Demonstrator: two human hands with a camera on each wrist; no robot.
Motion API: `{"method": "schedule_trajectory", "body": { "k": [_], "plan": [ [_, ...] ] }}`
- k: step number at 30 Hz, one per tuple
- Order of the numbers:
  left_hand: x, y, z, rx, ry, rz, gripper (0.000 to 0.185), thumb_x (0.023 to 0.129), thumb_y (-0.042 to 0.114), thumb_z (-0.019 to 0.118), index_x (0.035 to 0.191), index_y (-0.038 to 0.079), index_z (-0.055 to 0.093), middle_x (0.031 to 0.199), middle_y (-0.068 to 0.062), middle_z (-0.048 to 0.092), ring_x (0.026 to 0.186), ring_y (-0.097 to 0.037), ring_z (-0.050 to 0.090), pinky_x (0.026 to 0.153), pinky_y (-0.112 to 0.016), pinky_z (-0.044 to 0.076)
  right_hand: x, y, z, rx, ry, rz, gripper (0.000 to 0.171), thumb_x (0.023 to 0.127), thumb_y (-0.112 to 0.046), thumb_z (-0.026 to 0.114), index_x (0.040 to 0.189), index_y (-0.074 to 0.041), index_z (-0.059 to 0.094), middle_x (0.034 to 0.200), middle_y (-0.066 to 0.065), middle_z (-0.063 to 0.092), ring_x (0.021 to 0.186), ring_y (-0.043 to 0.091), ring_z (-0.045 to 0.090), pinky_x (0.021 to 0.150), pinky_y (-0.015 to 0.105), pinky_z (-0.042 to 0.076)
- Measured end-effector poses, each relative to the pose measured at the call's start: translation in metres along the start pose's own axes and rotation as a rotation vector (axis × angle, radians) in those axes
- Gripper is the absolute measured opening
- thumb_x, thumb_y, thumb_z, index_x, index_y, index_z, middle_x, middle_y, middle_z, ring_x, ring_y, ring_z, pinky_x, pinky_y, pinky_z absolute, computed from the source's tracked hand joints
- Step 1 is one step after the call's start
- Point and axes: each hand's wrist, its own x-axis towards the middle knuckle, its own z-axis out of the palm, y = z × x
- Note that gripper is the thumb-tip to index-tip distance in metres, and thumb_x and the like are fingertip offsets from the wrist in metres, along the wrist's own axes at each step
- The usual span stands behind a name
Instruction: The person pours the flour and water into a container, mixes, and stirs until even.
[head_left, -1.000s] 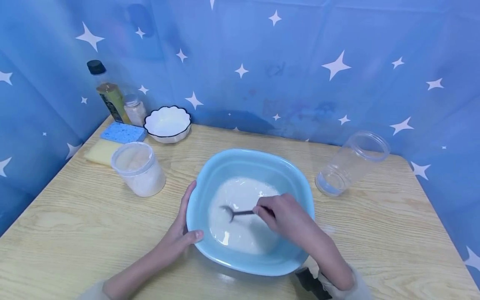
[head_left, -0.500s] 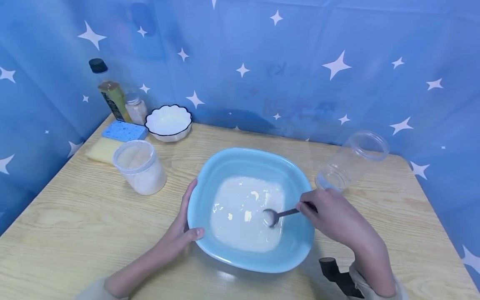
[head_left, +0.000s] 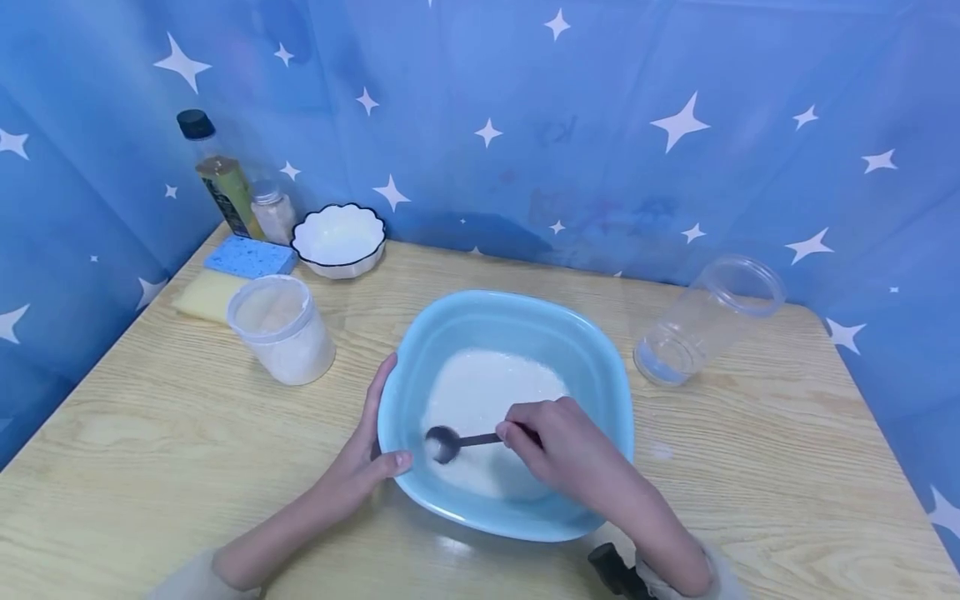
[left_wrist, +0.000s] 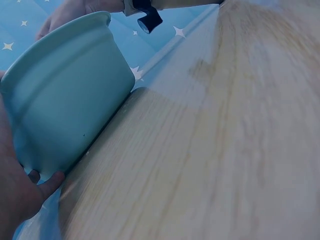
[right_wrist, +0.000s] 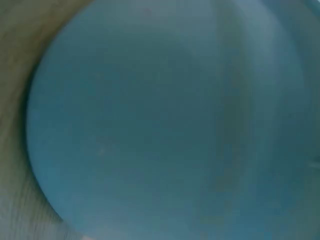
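Observation:
A light blue basin (head_left: 592, 358) stands on the wooden table with milky white liquid (head_left: 487, 383) in it. My left hand (head_left: 358, 467) grips its left side, thumb over the rim and the other fingers along the outer wall. In the left wrist view, that hand (left_wrist: 20, 192) lies against the basin's outside (left_wrist: 75, 95). My right hand (head_left: 566, 446) pinches the handle of a dark spoon (head_left: 444, 445), whose bowl is at the left edge of the liquid. The right wrist view is filled by the basin's blurred outer wall (right_wrist: 150, 120); hand and spoon are hidden there.
A tub of white powder (head_left: 288, 342) stands left of the basin, near a yellow sponge (head_left: 204, 296) and blue sponge (head_left: 251, 257). Behind are an oil bottle (head_left: 228, 196), small jar (head_left: 274, 215) and scalloped bowl (head_left: 339, 237). A clear plastic container (head_left: 697, 325) stands right.
My right hand has swept the spoon from the left to the right side of the basin, then back left and nearer the front. The left hand keeps its hold on the basin.

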Motion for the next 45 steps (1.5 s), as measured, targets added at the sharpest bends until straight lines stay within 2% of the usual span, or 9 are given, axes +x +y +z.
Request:
{"method": "schedule_trajectory", "body": {
  "k": [3, 6, 9, 13, 18, 24, 29, 38, 45],
  "plan": [
    [0.000, 0.000, 0.001, 0.007, 0.001, -0.005, 0.092, 0.081, 0.008, 0.055, 0.150, 0.029, -0.003, 0.153, -0.006, 0.002, 0.129, -0.048, 0.024, 0.079, -0.041, 0.053, -0.003, 0.002, -0.002, -0.021, -0.039, 0.023, 0.025, 0.090, -0.011, 0.058, 0.066, -0.012, 0.062, 0.053, -0.012, 0.036, 0.047, 0.001, 0.031, 0.043, 0.017, 0.030],
    [0.000, 0.000, 0.002, 0.029, 0.004, -0.014, 0.092, 0.081, 0.009, 0.056, 0.150, 0.031, -0.001, 0.154, -0.005, 0.002, 0.129, -0.045, 0.025, 0.085, -0.039, 0.050, -0.005, 0.006, -0.008, -0.051, 0.013, 0.062, 0.028, 0.089, -0.010, 0.058, 0.062, -0.013, 0.058, 0.051, -0.010, 0.034, 0.046, 0.001, 0.030, 0.041, 0.018, 0.030],
    [0.000, 0.001, 0.002, 0.028, 0.008, -0.024, 0.091, 0.081, 0.009, 0.055, 0.149, 0.033, 0.000, 0.153, -0.004, 0.003, 0.130, -0.044, 0.026, 0.087, -0.039, 0.049, -0.004, 0.010, -0.009, -0.056, 0.048, 0.047, 0.028, 0.090, -0.011, 0.058, 0.062, -0.013, 0.058, 0.051, -0.011, 0.033, 0.045, 0.000, 0.028, 0.040, 0.017, 0.029],
    [0.000, 0.002, 0.002, 0.028, 0.009, -0.030, 0.091, 0.081, 0.010, 0.055, 0.149, 0.033, -0.001, 0.153, -0.004, 0.004, 0.129, -0.044, 0.026, 0.087, -0.038, 0.049, -0.005, 0.012, -0.011, -0.021, -0.024, -0.014, 0.028, 0.090, -0.010, 0.059, 0.062, -0.014, 0.057, 0.053, -0.013, 0.031, 0.048, -0.001, 0.029, 0.043, 0.016, 0.029],
    [0.001, 0.002, 0.001, 0.025, 0.005, -0.027, 0.091, 0.081, 0.011, 0.056, 0.149, 0.033, 0.000, 0.153, -0.004, 0.003, 0.129, -0.044, 0.027, 0.088, -0.038, 0.049, -0.009, 0.016, -0.020, -0.014, -0.069, 0.033, 0.027, 0.090, -0.011, 0.058, 0.064, -0.016, 0.058, 0.053, -0.012, 0.033, 0.049, 0.001, 0.031, 0.044, 0.017, 0.031],
    [0.001, 0.002, 0.002, 0.023, 0.003, -0.033, 0.091, 0.082, 0.010, 0.056, 0.149, 0.034, 0.000, 0.153, -0.003, 0.003, 0.129, -0.044, 0.026, 0.087, -0.038, 0.049, -0.012, 0.022, -0.031, -0.036, -0.077, 0.094, 0.024, 0.091, -0.012, 0.058, 0.067, -0.015, 0.061, 0.054, -0.011, 0.037, 0.049, 0.003, 0.034, 0.044, 0.020, 0.034],
    [0.000, 0.003, 0.002, 0.005, 0.007, -0.036, 0.092, 0.081, 0.008, 0.055, 0.149, 0.033, -0.001, 0.153, -0.004, 0.003, 0.128, -0.046, 0.026, 0.083, -0.040, 0.051, -0.018, 0.030, -0.044, -0.041, -0.116, 0.123, 0.023, 0.090, -0.012, 0.058, 0.067, -0.015, 0.061, 0.052, -0.011, 0.032, 0.048, 0.003, 0.032, 0.043, 0.020, 0.032],
    [0.000, 0.003, 0.001, 0.006, 0.008, -0.046, 0.091, 0.081, 0.009, 0.056, 0.149, 0.034, 0.000, 0.153, -0.003, 0.003, 0.128, -0.046, 0.026, 0.083, -0.040, 0.051, -0.031, 0.039, -0.066, -0.127, -0.052, 0.190, 0.027, 0.091, -0.014, 0.058, 0.065, -0.018, 0.058, 0.052, -0.010, 0.028, 0.047, 0.006, 0.027, 0.043, 0.022, 0.029],
    [0.000, 0.003, 0.001, 0.015, 0.013, -0.054, 0.091, 0.081, 0.010, 0.055, 0.149, 0.035, 0.000, 0.153, -0.004, 0.005, 0.127, -0.045, 0.028, 0.083, -0.039, 0.051, -0.032, 0.031, -0.062, -0.187, -0.013, 0.202, 0.025, 0.090, -0.011, 0.059, 0.066, -0.017, 0.061, 0.052, -0.008, 0.034, 0.046, 0.006, 0.030, 0.042, 0.022, 0.030]
  ]
}}
